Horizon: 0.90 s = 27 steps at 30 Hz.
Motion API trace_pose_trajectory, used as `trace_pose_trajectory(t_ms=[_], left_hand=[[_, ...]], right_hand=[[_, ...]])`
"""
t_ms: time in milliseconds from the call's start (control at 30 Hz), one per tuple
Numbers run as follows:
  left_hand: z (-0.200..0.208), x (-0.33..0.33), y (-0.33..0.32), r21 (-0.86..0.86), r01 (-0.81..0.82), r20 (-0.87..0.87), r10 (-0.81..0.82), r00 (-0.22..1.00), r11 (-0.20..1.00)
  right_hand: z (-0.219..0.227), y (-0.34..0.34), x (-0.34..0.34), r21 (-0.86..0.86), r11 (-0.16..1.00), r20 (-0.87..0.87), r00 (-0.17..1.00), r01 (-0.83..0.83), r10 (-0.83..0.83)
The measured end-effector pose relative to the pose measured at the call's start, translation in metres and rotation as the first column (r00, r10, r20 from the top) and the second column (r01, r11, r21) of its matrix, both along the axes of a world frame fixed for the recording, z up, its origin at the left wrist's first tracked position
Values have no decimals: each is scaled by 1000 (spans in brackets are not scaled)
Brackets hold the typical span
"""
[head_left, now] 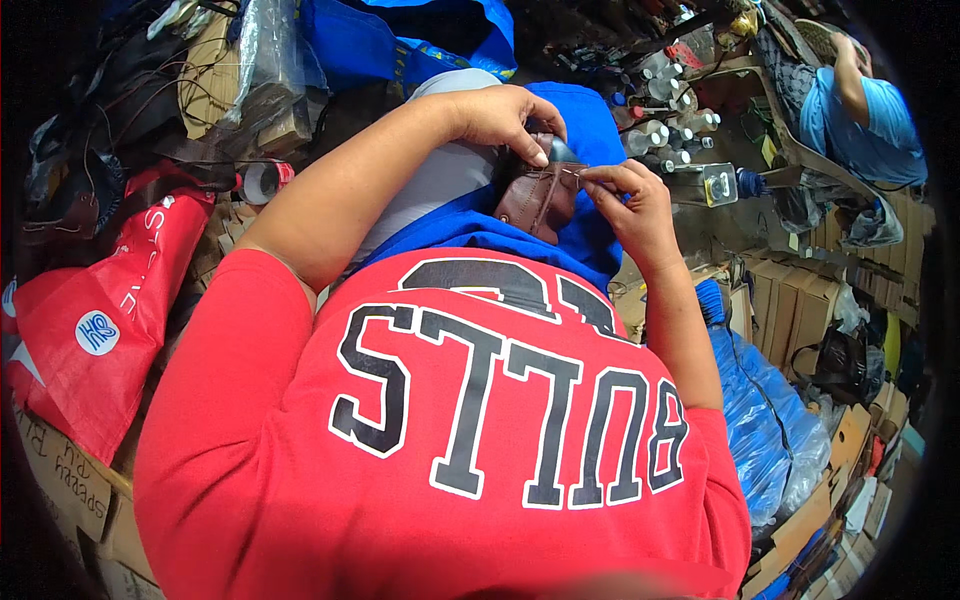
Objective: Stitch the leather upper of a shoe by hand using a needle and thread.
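A brown leather shoe upper [532, 200] with a lace or cord along it and an eyelet near its lower left edge rests on my lap, over a blue cloth [590, 125]. From above, my left hand [508, 112] grips it, thumb and fingers closed on its far edge beside a dark shiny patch. At its right side my right hand [632, 200] is closed in a pinch by the stitched edge. A thin light-coloured sliver shows at those fingertips, too small to name. The underside of the upper is hidden.
Several plastic bottles [668, 135] stand at the far right, near a person in a blue shirt [868, 125]. A red bag [105, 310] lies at left, a blue bag [410, 40] ahead. Blue plastic-wrapped goods [755, 410] and cardboard boxes [790, 300] crowd the right.
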<state>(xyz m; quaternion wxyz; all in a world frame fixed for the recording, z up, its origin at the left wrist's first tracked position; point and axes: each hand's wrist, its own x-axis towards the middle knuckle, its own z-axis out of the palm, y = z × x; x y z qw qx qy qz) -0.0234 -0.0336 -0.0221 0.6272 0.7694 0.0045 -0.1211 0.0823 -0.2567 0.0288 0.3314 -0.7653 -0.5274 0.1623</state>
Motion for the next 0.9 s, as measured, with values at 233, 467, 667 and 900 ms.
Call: trace_pose_trajectory(t_ms=[233, 467, 667, 900], left_hand=[[-2, 0, 1, 32, -1, 18, 1, 1000, 1000], [2, -1, -2, 11, -9, 34, 9, 999, 1000], [-3, -2, -6, 72, -57, 72, 52, 996, 996], [0, -2, -8, 188, -109, 101, 91, 991, 976]], right_hand=[[3, 8, 5, -93, 993, 80, 994, -69, 76], [-26, 12, 28, -26, 989, -319, 939, -143, 127], [-33, 15, 26, -105, 988, -446, 893, -117, 58], [-39, 15, 18, -82, 997, -442, 896, -4, -32]])
